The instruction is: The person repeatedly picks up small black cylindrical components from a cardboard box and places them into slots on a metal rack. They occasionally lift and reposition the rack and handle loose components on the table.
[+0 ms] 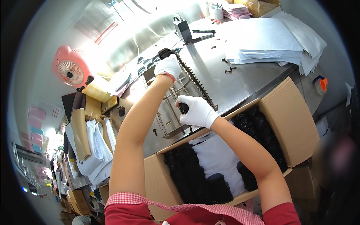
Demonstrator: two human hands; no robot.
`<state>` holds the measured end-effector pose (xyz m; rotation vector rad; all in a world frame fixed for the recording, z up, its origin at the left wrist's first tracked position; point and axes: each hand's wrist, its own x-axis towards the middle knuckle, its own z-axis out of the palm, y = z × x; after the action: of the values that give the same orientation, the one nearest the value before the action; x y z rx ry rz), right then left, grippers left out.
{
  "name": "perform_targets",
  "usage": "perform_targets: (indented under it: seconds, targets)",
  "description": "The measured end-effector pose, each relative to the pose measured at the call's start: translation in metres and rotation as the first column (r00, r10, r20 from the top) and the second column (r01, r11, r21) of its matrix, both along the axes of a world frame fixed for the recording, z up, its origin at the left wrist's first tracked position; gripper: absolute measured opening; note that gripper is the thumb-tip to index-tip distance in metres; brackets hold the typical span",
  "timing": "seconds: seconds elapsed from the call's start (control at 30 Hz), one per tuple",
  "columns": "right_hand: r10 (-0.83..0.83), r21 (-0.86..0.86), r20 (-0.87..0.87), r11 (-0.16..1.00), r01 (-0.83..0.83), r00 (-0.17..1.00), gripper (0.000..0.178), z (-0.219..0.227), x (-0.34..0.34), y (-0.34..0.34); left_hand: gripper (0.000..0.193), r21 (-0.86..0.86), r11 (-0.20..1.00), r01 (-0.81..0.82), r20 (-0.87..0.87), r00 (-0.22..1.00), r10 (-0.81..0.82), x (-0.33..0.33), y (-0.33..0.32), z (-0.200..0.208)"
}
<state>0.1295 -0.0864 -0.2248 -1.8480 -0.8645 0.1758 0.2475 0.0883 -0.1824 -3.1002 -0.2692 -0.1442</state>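
My left hand (pixel 168 68), in a white glove, is at the far end of a metal rack (pixel 180 88) with toothed rails. Its fingers curl against a small stack of black rounded pieces (pixel 164 53), partly hidden by the hand. Nearer to me, my right hand (pixel 199 111), also gloved in white, is closed around a black rounded piece (pixel 183 108) above the rack's near part. Just below the rack stands an open cardboard box (pixel 288 123). Rows of black pieces (pixel 187 176) lie in it, with a white sheet (pixel 217 155) between them.
A pink fan (pixel 71 69) stands at the left. Stacked white sheets (pixel 266 37) cover the table's far right. A black device (pixel 182 30) stands behind the rack, and small screws (pixel 228 71) lie on the metal table (pixel 240 88). An orange-and-white tape roll (pixel 321 84) is at the right.
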Motion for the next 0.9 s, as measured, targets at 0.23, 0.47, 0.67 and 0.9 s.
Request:
perform_targets:
  seconds: [0.23,0.47,0.67,0.9]
  targets:
    - [-0.383,0.248,-0.079,0.887,0.391,0.920,0.078,-0.006,-0.002,0.027,0.028,-0.334,0.941,0.046,-0.047,0.997,-0.066,-0.091,0.014,0.028]
    - [-0.340,0.239,0.004,0.914,0.330,0.940,0.060,-0.007,0.002,0.025,0.035,-0.665,0.732,0.151,-0.358,0.796,-0.489,-0.118,0.014,0.072]
    - [-0.211,0.103,0.115,0.975,0.199,0.971,0.049,-0.010,-0.009,0.027,0.037,-0.207,0.966,0.152,0.248,0.964,-0.099,-0.002,0.093,0.001]
    - [-0.160,0.119,0.056,0.981,0.153,0.985,0.048,-0.011,0.001,0.008,0.031,0.049,0.989,0.140,0.157,0.977,-0.146,0.058,0.045,-0.003]
